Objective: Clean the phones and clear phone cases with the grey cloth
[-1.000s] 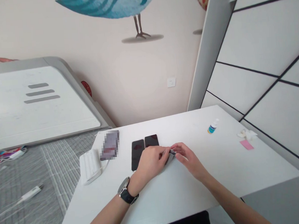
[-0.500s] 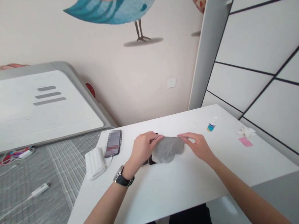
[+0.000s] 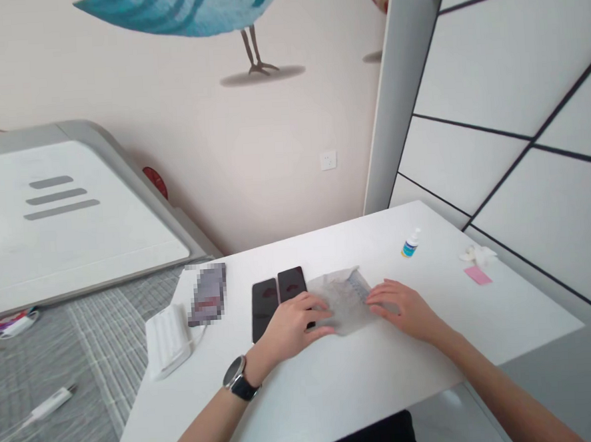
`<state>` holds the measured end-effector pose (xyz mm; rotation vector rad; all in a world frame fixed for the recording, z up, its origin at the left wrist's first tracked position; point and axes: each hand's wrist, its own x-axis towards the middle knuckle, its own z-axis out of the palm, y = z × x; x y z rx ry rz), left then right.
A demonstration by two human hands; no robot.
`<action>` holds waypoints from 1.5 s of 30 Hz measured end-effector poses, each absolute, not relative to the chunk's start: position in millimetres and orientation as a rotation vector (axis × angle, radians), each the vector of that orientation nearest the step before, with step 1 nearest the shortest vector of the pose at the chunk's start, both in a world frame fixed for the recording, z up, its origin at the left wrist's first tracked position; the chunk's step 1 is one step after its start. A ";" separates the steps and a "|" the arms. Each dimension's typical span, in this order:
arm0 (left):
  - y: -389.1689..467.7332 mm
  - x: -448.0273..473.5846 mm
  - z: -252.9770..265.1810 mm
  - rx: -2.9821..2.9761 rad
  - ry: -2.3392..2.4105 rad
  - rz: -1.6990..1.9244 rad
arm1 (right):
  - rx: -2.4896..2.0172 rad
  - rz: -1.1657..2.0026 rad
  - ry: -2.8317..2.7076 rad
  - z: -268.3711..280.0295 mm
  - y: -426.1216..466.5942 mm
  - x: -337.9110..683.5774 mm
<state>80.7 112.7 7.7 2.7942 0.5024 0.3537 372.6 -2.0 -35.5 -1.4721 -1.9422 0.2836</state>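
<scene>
A thin grey cloth (image 3: 348, 301) lies spread on the white table, slightly wrinkled, with a faint pattern near its upper right. My left hand (image 3: 296, 324), wearing a watch (image 3: 238, 378) at the wrist, rests its outstretched fingers on the cloth's left edge. At the opposite edge, the fingertips of my right hand (image 3: 405, 306) touch the fabric, fingers apart. Two dark-screened phones lie side by side left of the cloth: one phone (image 3: 264, 303) at the left, the other phone (image 3: 291, 281) partly covered by my left hand.
A small white bottle with a blue label (image 3: 410, 245) stands at the back right. Farther right are a pink paper slip (image 3: 478, 275) and crumpled white tissue (image 3: 479, 255). A white block-shaped device (image 3: 167, 342) and a blurred-out phone (image 3: 208, 294) lie along the left edge.
The cloth, held up between both hands before, now lies flat on the table. Both hands have lowered and loosened their pinch. More of the two phones shows, and the view has shifted right.
</scene>
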 end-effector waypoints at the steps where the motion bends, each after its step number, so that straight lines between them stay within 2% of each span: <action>1: 112.7 81.5 1.7 2.809 0.556 0.328 | -1.502 0.275 -1.953 -38.9 -1.0 372.4; 10: 132.5 107.2 -30.7 3.002 0.907 0.107 | -1.696 0.161 -2.134 -60.1 54.2 354.6; 19: 132.9 102.9 -28.9 3.056 1.046 0.016 | -1.894 0.066 -2.141 -79.8 35.4 355.9; 25: 120.3 107.3 -24.0 3.103 0.839 0.094 | -1.849 0.004 -2.152 -68.0 37.4 350.2; 32: 116.8 107.8 -24.2 3.069 0.923 0.073 | -1.841 0.077 -2.005 -62.8 42.1 343.9; 36: 93.9 104.4 -17.2 3.049 0.686 0.126 | -1.622 -0.026 -1.444 -50.5 26.1 366.8; 40: 53.3 107.6 -15.3 2.961 0.300 0.168 | -1.618 -0.199 -0.981 -39.3 28.0 405.1; 42: 30.3 113.4 -23.3 2.947 0.134 0.243 | -1.618 -0.111 -0.858 -38.8 41.0 421.9; 45: -1.8 121.4 -49.1 3.060 -0.129 0.492 | -1.592 0.238 -0.926 -37.7 64.0 431.1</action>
